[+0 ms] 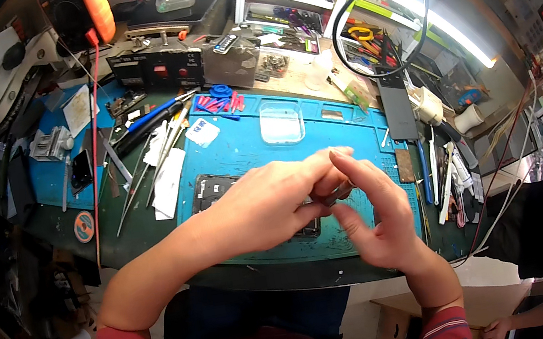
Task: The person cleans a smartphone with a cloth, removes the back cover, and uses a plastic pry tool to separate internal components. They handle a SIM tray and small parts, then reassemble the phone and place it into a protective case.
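Observation:
My left hand point(283, 199) and my right hand point(384, 219) meet above the blue work mat point(233, 151). The left fingers are curled together in a pinch. Around their tips come my right thumb and fingers, bent inward. A small dark piece point(333, 198) shows between the fingertips, too little of it to name. Beneath my hands lies an opened phone-like device point(209, 188) with dark insides, mostly covered by my left hand and forearm. A clear plastic box point(282, 122) stands on the mat beyond my hands.
Tweezers and pen-like tools point(150, 120) lie left of the mat, beside a white cloth point(169, 183). Pink and blue small parts point(221, 101) sit at its far left corner. Screwdrivers and brushes point(444, 174) crowd the right. Another person's hand point(497, 331) shows at lower right.

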Motion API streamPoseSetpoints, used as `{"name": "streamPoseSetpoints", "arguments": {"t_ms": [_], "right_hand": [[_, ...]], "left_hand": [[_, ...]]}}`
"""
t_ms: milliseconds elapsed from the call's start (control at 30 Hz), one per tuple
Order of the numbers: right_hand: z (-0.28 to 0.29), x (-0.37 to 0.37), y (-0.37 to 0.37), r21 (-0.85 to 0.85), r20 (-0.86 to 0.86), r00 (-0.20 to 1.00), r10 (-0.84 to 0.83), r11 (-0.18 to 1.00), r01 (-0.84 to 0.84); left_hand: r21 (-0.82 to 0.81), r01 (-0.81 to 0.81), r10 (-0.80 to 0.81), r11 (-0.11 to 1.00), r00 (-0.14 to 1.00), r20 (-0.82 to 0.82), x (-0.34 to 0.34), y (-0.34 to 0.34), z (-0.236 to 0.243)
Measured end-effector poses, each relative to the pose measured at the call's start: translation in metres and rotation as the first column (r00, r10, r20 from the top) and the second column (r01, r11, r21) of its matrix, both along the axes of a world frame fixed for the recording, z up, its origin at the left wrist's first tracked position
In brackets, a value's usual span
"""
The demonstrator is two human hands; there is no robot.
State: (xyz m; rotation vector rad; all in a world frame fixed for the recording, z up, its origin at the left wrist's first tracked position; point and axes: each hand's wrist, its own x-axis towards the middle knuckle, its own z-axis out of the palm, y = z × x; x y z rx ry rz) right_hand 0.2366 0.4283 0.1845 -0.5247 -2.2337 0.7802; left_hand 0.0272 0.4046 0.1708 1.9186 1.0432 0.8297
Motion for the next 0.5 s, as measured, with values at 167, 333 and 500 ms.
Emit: {"name": "streamPoseSetpoints", "arguments": {"t_ms": [167, 333, 500], "right_hand": [[-0.0051, 0.0048, 0.0051, 0.112, 0.025, 0.999, -0.046, 0.993, 0.043], [0.0005, 0.0009, 0.0030, 0.050, -0.007, 0.999, -0.044, 0.998, 0.045], [-0.0056, 0.0040, 0.0065, 0.078, -0.004, 0.999, -0.038, 0.996, 0.038]], "left_hand": [[0.079, -0.007, 0.006, 0.997, 1.000, 0.012, 0.0044, 0.0001, -0.0044], [-0.099, 0.040, -0.037, 0.994, 0.999, 0.024, 0.0013, 0.0037, 0.0022], [0.022, 0.035, -0.036, 0.999, 0.999, 0.026, 0.0020, 0.0018, -0.0053]]}}
